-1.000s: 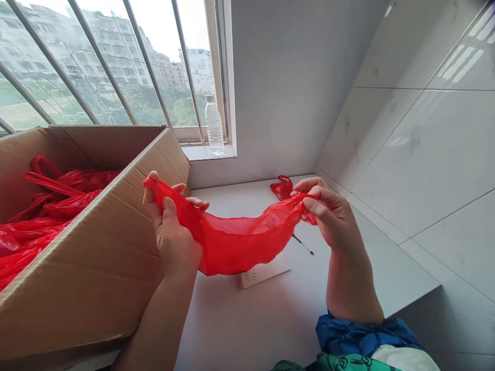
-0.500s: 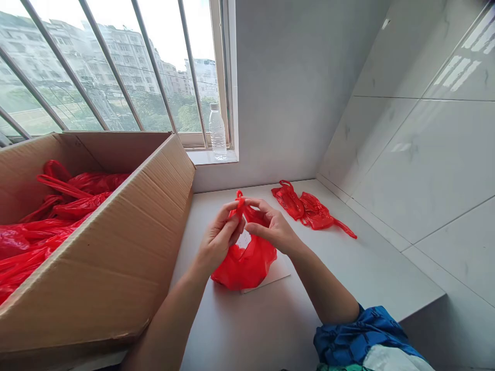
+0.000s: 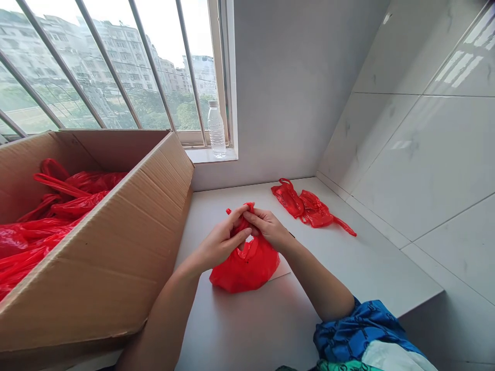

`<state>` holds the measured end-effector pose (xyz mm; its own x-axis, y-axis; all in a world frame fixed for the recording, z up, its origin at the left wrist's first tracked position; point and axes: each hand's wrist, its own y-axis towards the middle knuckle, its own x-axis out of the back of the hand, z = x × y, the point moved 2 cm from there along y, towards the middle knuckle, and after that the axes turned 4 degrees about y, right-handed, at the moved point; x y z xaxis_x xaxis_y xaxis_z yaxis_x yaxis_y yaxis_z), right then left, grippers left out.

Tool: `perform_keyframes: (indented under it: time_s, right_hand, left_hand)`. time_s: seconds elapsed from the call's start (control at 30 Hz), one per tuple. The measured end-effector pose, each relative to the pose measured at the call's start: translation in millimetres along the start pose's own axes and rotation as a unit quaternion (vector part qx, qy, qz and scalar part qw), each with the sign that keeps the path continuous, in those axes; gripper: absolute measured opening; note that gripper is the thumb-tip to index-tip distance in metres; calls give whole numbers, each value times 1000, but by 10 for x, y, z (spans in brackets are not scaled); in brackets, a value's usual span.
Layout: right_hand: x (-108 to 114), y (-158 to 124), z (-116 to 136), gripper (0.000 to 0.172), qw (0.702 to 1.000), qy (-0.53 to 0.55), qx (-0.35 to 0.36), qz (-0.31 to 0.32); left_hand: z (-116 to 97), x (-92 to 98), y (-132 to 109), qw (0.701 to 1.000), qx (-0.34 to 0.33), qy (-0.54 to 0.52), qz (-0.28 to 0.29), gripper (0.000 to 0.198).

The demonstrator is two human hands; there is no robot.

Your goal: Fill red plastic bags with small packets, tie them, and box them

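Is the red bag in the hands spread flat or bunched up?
Bunched up: the red plastic bag is gathered between the left hand and right hand, its lower part a loose lump.

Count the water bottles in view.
1: a clear plastic water bottle standing on the window sill. More could be hidden inside the cardboard box.

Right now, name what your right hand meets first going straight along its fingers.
The right hand meets the gathered top of the red plastic bag at its fingertips; the left hand lies just beyond, though depth is unclear.
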<state>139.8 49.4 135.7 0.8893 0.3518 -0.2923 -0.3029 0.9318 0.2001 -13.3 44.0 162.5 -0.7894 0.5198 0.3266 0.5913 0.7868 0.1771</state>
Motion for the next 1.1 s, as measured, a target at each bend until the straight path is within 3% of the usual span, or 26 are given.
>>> perform_keyframes:
  time_s: [0.17,0.27,0.33,0.43,0.5,0.6,0.7,0.8,0.93,1.0,1.1]
  right_hand:
    - [17,30,-2,43,998,-40,44,-24]
    - [94,67,10,39,985,-101,100,-101]
    - [152,77,22,37,981,-92,102,-137]
    - [184,55,63,36,994,4,47,-96]
    - [176,9,125,31,998,41,29,-50]
    - [161,-70,239,24,998,-29,50,15]
    - [158,-127,328,19,983,-150,103,35]
    - [153,-168,392,12,956,-240,171,-6]
    - [106,-232,423,4,917,-333,218,-6]
    - [86,-262,420,5,902,-362,235,8]
    - [80,-299,419,7,884,-385,265,13]
  left_hand:
    - [44,-127,43,993,3,39,-115,44]
    - [76,-175,66,978,22,45,-204,42]
    - [104,-165,83,974,36,-12,-224,44]
    - [161,-132,120,970,67,-171,-161,41]
    - [191,-120,139,951,97,-275,-105,38]
    - [203,-110,142,925,124,-352,-73,34]
    - [167,-97,122,952,93,-280,-78,39]
    - [126,-92,94,985,50,-148,-75,48]
    - [108,-75,67,992,17,-2,-128,41]
    - [100,-85,62,993,16,-33,-111,37]
    - [74,-110,55,984,27,-164,-60,37]
